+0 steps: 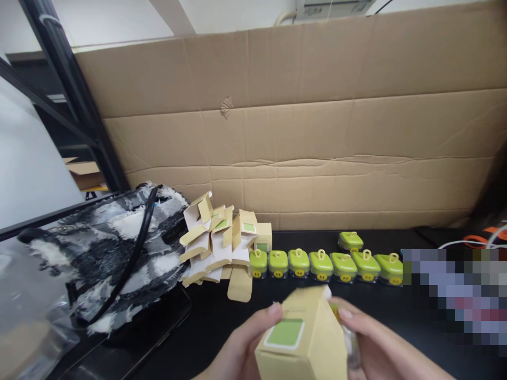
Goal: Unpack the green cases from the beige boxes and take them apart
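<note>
**Box and container held close together, low in the frame**

Your left hand [251,338] grips the tan box [307,340], lower centre of the frame, thumb by its green label. Your right hand [376,335] holds a clear container [352,348] against the box's right side; whether it is partly inside, you cannot tell from here. A box edge could snag or crumple if the container meets it at an angle, and too firm a thumb could dent the card. The container might slip if your partly hidden right grip is loose. Reaching left carelessly could topple the heaped cartons [216,248] into the row of green-lidded containers [311,264] at centre right.

Your tabletop [222,327] is black; a shaggy black-and-white bag [130,237] lies at left. A creased cardboard panel [301,132] spans the back, with a dark metal frame [75,89] upper left and cables [455,244] at the right edge.
</note>
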A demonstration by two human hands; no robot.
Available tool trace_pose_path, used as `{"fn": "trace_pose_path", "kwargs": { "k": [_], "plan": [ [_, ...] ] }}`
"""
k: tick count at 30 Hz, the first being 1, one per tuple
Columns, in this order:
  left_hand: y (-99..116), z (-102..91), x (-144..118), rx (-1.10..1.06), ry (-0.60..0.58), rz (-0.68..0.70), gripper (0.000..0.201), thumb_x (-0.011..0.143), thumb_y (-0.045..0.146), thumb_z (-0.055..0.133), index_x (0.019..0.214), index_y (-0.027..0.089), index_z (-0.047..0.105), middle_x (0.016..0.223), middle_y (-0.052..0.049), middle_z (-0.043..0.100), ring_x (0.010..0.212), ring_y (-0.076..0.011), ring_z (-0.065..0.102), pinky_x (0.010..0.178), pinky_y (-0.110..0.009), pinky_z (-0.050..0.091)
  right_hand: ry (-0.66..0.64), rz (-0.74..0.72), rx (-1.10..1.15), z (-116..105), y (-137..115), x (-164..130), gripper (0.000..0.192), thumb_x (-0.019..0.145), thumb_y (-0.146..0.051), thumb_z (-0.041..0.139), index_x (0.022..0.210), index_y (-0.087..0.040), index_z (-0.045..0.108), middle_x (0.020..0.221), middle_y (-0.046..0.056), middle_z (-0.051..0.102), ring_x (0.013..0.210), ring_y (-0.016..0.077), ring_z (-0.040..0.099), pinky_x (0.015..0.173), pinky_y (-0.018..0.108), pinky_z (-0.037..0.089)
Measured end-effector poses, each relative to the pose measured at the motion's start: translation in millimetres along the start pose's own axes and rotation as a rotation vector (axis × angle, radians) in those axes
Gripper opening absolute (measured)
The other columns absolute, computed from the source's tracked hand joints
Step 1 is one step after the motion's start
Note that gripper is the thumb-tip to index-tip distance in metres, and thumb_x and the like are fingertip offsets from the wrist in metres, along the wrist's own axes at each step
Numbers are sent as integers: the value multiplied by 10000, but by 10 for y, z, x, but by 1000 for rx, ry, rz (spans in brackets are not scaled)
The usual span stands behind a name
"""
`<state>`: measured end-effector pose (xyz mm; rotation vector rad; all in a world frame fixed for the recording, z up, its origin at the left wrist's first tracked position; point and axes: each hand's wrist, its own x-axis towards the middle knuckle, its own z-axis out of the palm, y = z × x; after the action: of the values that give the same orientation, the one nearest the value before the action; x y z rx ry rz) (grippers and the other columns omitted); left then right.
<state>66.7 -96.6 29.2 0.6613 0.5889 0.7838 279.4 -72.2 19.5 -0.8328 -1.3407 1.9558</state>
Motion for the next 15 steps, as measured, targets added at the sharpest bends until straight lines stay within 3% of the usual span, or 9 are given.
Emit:
{"fn": "trace_pose_path", "kwargs": {
  "k": [2,4,6,8,10,12,15],
  "plan": [
    [28,13,-49,11,86,111,394,807,423,648,1097,163,594,950,-77,726,1010,-278,648,837,-328,476,159,-172,-280,-137,-22,1,418,858,-472,526,1227,-276,537,1052,65,664,1008,245,630,867,390,511],
    [41,23,-63,46,144,245,397,786,354,694,1110,212,512,996,-62,703,962,-285,664,725,-340,524,234,-343,-655,-275,-40,13,383,831,-408,587,1195,-294,553,1159,63,626,1145,254,561,958,391,467],
    [35,32,-40,74,174,325,458,787,337,702,1145,239,434,1044,-69,683,930,-299,672,638,-347,542,223,-472,-1017,-378,-46,26,382,818,-322,601,1196,-315,549,1251,52,587,1226,255,505,995,392,445],
    [13,35,3,58,189,353,506,782,342,708,1176,218,416,1090,-100,669,968,-308,659,686,-370,545,175,-553,-1283,-425,-42,29,496,796,-234,594,1269,-336,486,1287,37,579,1228,240,513,989,383,459],
    [-15,28,42,32,200,360,509,753,335,735,1159,167,477,1134,-130,653,1044,-313,625,805,-388,520,166,-627,-1455,-416,-38,17,610,770,-191,593,1336,-324,408,1294,41,583,1192,224,553,950,358,496],
    [-38,16,63,29,205,342,454,725,312,758,1094,135,560,1132,-135,657,1067,-318,610,870,-402,496,238,-746,-1546,-365,-46,-3,638,765,-208,589,1363,-259,373,1321,81,559,1181,228,564,913,340,523],
    [-61,2,66,40,182,302,395,723,295,759,1056,133,622,1103,-122,681,1063,-309,615,893,-403,484,341,-1075,-1624,-275,-73,-25,551,786,-191,574,1322,-186,446,1336,115,543,1224,229,524,959,325,493]
  ]
}}
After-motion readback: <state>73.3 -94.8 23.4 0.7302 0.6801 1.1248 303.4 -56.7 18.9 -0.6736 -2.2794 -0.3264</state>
